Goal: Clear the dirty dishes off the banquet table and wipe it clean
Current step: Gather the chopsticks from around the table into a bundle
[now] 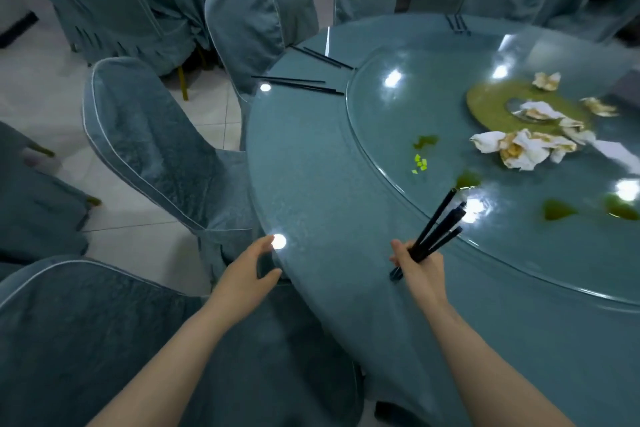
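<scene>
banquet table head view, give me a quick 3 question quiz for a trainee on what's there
1. True or false: the right hand grips a bundle of black chopsticks.
2. Multiple choice: where do the crumpled napkins lie? A) on a chair seat B) on the glass turntable C) on the floor
3. Fill in: loose chopstick pairs lie on the table's far left edge, nearest a covered ____.

Key:
1. True. The left hand holds nothing and hovers at the table edge.
2. B. Green spills also mark the glass.
3. Chair.
</scene>
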The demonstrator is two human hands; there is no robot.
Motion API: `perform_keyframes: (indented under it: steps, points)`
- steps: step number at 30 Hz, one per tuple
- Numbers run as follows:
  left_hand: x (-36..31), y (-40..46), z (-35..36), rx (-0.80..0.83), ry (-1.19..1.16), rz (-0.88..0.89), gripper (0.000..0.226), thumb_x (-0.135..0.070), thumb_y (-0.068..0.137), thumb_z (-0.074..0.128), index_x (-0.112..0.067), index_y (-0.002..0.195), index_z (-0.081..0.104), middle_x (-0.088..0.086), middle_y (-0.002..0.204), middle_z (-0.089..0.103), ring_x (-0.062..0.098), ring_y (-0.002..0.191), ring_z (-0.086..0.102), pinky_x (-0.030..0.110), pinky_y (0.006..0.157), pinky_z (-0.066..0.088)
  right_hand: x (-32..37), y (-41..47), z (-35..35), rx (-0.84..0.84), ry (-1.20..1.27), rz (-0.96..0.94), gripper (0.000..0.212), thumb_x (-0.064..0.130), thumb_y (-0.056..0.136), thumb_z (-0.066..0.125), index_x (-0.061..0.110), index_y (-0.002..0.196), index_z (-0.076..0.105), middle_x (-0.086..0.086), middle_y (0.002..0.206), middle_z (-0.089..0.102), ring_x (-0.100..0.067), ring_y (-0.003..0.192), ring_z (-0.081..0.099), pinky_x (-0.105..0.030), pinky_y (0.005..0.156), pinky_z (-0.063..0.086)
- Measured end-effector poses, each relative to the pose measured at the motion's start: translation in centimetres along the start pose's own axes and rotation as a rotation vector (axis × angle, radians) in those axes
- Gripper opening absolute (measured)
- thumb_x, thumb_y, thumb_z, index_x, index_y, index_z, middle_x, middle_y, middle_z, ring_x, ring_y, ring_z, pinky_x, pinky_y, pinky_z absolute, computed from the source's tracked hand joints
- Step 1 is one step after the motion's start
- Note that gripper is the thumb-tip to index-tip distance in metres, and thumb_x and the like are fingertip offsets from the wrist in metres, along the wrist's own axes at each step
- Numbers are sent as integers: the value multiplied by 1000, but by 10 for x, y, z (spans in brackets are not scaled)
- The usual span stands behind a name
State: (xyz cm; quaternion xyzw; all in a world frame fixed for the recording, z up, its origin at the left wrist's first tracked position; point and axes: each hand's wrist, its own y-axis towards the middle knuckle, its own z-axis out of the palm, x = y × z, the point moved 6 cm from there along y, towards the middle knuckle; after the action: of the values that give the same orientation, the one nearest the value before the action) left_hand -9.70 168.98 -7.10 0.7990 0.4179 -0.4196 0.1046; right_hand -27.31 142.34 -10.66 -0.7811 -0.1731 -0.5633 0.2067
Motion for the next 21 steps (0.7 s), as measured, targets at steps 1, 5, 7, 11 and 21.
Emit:
perform_keyframes:
  steps: [1,5,7,11,21]
  points:
    - [1,-6,1,-6,7,-5,54,-21,87,64,-30,136,43,-15,132,51,-3,119,44,19,99,34,0,-1,1,17,-15,-15,33,27,88,66,15,59,57,-2,60,64,-20,64,66,-31,58,50]
    - [9,-35,-3,-62,-19,-74,47,-21,88,63,-26,133,49,-11,129,55,-1,114,49,20,97,36,9,0,11,109,-30,-58,37,22,93,58,4,61,54,-8,57,58,-13,57,61,-21,53,47]
    - [14,-53,-8,-101,-50,-109,46,-20,89,63,-25,133,50,-10,128,56,1,116,50,21,100,36,17,-5,20,178,-80,-116,46,23,94,55,-3,56,48,-8,51,52,-9,47,52,-24,52,43]
    - [17,-98,-26,-213,-143,-158,41,-16,88,64,-25,127,54,-8,125,61,2,119,53,33,107,39,33,-23,47,320,-175,-152,48,31,92,54,10,50,44,0,42,47,-11,41,45,-31,52,40]
    - [39,-244,-137,-595,-255,-199,38,-12,89,61,-35,118,53,-14,111,65,1,110,58,35,103,44,128,-155,166,748,-243,-352,41,39,90,56,14,60,44,3,43,47,-9,38,46,-24,43,40]
